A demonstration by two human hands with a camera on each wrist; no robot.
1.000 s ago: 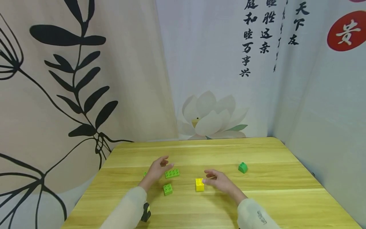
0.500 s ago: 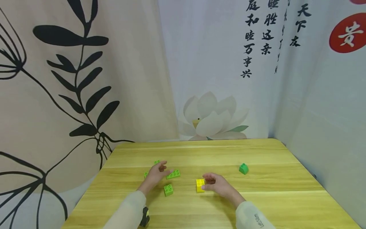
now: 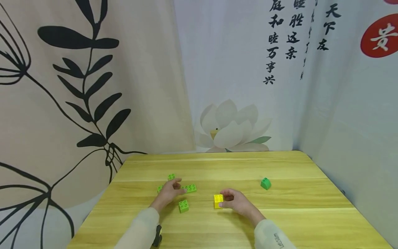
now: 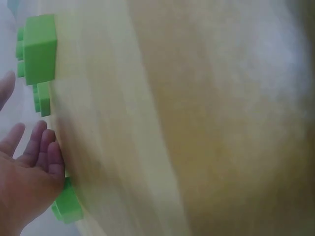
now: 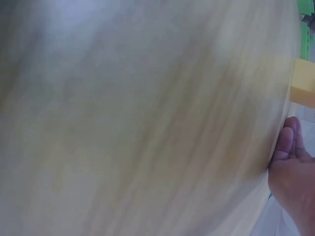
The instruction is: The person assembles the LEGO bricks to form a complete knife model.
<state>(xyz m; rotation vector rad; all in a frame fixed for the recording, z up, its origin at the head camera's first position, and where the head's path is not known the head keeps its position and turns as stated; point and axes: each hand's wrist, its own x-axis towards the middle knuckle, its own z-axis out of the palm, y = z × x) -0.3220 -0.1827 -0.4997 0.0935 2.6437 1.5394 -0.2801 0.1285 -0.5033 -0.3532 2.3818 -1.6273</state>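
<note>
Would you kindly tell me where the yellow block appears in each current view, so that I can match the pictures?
Head: the yellow block is slightly right of centre, below mid-height, by the thumb of the right hand.
Left wrist: it is not in this picture.
Right wrist: it is in the upper half, cut off by the right edge, above the hand.
Shared landmark: the table, visible in all three.
</note>
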